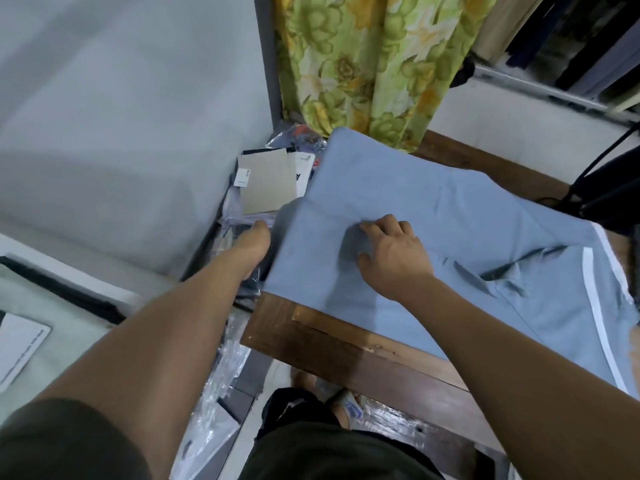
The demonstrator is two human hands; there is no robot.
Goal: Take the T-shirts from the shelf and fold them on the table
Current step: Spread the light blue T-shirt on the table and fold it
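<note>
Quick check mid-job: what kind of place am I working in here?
Probably a small clothing shop's back corner or stockroom. Garments hang on a rail at upper right, plastic-bagged clothes with card inserts pile against the wall, and a blue shirt lies on a wooden table.

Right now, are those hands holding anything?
Both hold the light blue T-shirt: the right hand pinches its folded-over sleeve area, the left hand grips its left edge.
</note>
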